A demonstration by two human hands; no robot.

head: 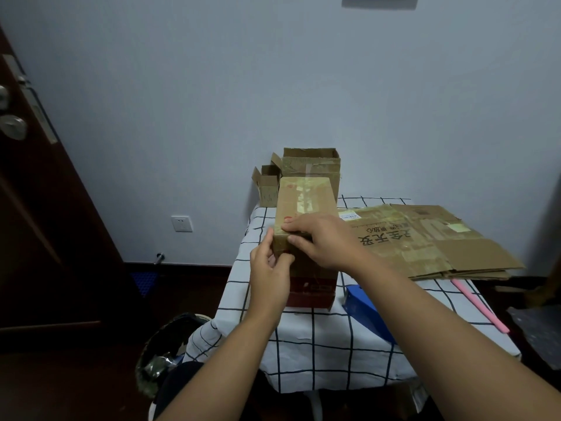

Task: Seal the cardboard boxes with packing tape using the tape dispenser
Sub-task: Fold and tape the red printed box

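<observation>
Two bare forearms, no sleeves in view up to the frame edge. Left hand and right hand: no gloves, no rings, no watch or wristband visible. Nails short, unpainted where they show. Dark clothing at the bottom edge, between the arms; type unclear.

Closed brown cardboard box stands upright on table (top apparently taped).
</observation>
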